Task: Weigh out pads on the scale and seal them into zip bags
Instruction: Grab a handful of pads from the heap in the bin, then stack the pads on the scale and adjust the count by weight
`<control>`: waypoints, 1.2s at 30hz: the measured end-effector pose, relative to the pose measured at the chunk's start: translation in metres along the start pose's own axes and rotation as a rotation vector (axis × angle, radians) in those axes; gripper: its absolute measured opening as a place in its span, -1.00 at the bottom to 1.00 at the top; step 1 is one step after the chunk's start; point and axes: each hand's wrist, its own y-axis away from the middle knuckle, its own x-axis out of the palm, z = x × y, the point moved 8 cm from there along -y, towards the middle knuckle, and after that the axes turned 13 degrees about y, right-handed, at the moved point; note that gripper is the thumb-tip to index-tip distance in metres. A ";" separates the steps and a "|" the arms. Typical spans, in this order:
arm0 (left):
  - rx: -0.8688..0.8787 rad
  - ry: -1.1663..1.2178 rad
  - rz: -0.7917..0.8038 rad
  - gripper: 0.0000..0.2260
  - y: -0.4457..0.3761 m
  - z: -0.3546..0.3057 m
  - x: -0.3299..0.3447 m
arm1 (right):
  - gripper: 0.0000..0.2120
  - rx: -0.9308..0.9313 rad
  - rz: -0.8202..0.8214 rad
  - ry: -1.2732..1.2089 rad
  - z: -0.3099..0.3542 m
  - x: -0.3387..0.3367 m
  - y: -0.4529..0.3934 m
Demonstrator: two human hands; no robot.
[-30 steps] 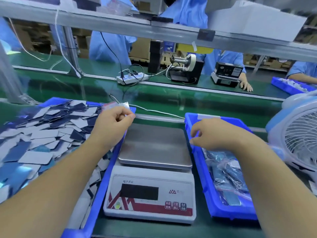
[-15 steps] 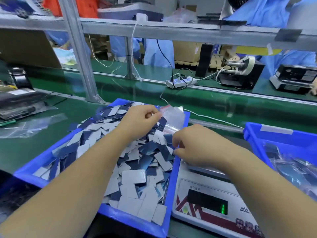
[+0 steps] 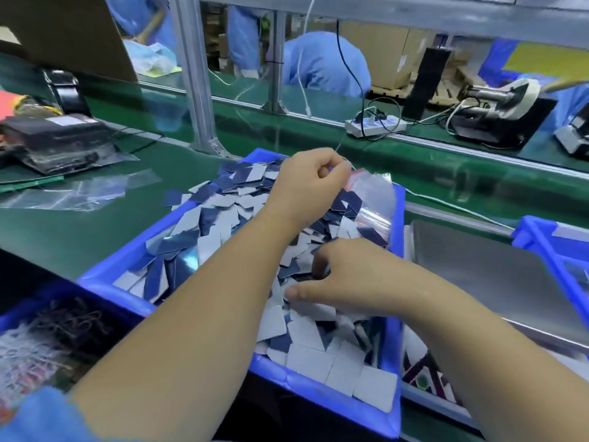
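A blue bin [image 3: 127, 263] in the middle holds a heap of grey and dark blue pads [image 3: 216, 215]. My left hand [image 3: 310, 183] hovers over the bin's far side and pinches the top of a clear zip bag [image 3: 374, 199], which hangs open over the pads. My right hand [image 3: 344, 279] reaches down into the heap near the bin's right wall, fingers curled round some pads. The scale [image 3: 497, 275] stands just right of the bin, its steel pan bare.
Spare clear bags [image 3: 79, 193] lie on the green bench at left, beside a black device [image 3: 54, 141]. A second blue bin [image 3: 554, 244] sits at far right, another with dark items [image 3: 63, 327] at lower left. A metal post [image 3: 197, 74] rises behind.
My view has swung left from the scale to the pad bin. My left hand carried the bag over the pads, and my right hand dropped from the bag's mouth into the heap.
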 end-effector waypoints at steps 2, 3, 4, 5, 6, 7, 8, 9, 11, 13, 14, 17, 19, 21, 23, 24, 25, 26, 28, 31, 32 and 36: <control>0.014 0.027 -0.023 -0.81 -0.002 -0.004 -0.003 | -0.35 0.050 -0.024 -0.055 0.000 0.001 0.000; 0.017 0.041 -0.039 -0.80 -0.003 -0.005 -0.006 | -0.36 0.066 -0.024 -0.096 0.001 0.002 0.000; 0.019 0.053 -0.053 -0.80 -0.003 -0.005 -0.008 | -0.38 0.081 -0.017 -0.146 0.002 0.003 -0.001; 0.020 0.064 -0.063 -0.80 -0.004 -0.006 -0.010 | -0.40 0.094 -0.007 -0.202 0.004 0.005 -0.001; 0.020 0.073 -0.068 -0.80 -0.004 -0.006 -0.011 | -0.43 0.103 0.004 -0.255 0.005 0.008 0.000; 0.022 0.081 -0.072 -0.80 -0.003 -0.006 -0.012 | -0.46 0.106 0.011 -0.299 0.007 0.012 0.001; 0.025 0.087 -0.077 -0.80 -0.003 -0.006 -0.014 | -0.49 0.108 0.018 -0.339 0.009 0.016 0.002; 0.026 0.093 -0.083 -0.80 -0.003 -0.006 -0.015 | -0.48 0.110 0.029 -0.381 0.010 0.020 0.002; 0.017 0.102 -0.094 -0.80 -0.004 -0.006 -0.017 | -0.43 0.121 0.050 -0.488 0.011 0.028 0.005; 0.010 0.112 -0.098 -0.80 -0.005 -0.006 -0.017 | -0.41 0.141 0.038 -0.607 0.011 0.030 0.007; 0.010 0.119 -0.099 -0.80 -0.005 -0.006 -0.017 | -0.41 0.146 0.025 -0.650 0.011 0.030 0.006; 0.007 0.128 -0.100 -0.80 -0.004 -0.008 -0.017 | -0.48 0.170 -0.029 -0.634 0.015 0.030 0.004; 0.000 0.126 -0.099 -0.80 -0.003 -0.008 -0.016 | -0.53 0.183 -0.066 -0.590 0.017 0.030 0.002; -0.005 0.132 -0.104 -0.80 -0.003 -0.009 -0.017 | -0.58 0.187 -0.085 -0.601 0.019 0.031 0.001; -0.006 0.140 -0.112 -0.80 -0.002 -0.010 -0.020 | -0.64 0.200 -0.080 -0.713 0.018 0.033 0.001; -0.005 0.143 -0.117 -0.80 -0.002 -0.010 -0.021 | -0.66 0.212 -0.070 -0.780 0.017 0.034 0.001; -0.002 0.147 -0.123 -0.80 -0.002 -0.011 -0.022 | -0.68 0.223 -0.061 -0.831 0.014 0.034 0.001; 0.001 0.149 -0.130 -0.80 -0.002 -0.012 -0.024 | -0.69 0.232 -0.056 -0.857 0.012 0.033 0.002; 0.007 0.149 -0.147 -0.80 -0.002 -0.013 -0.027 | -0.72 0.234 -0.052 -0.862 0.006 0.027 0.003; 0.001 0.156 -0.152 -0.80 -0.002 -0.012 -0.028 | -0.77 0.219 -0.067 -0.847 -0.004 0.016 0.003; -0.001 0.158 -0.151 -0.80 -0.002 -0.012 -0.028 | -0.78 0.214 -0.078 -0.820 -0.007 0.012 0.002; -0.010 0.169 -0.150 -0.81 -0.001 -0.010 -0.027 | -0.82 0.178 -0.093 -0.717 -0.015 0.002 -0.002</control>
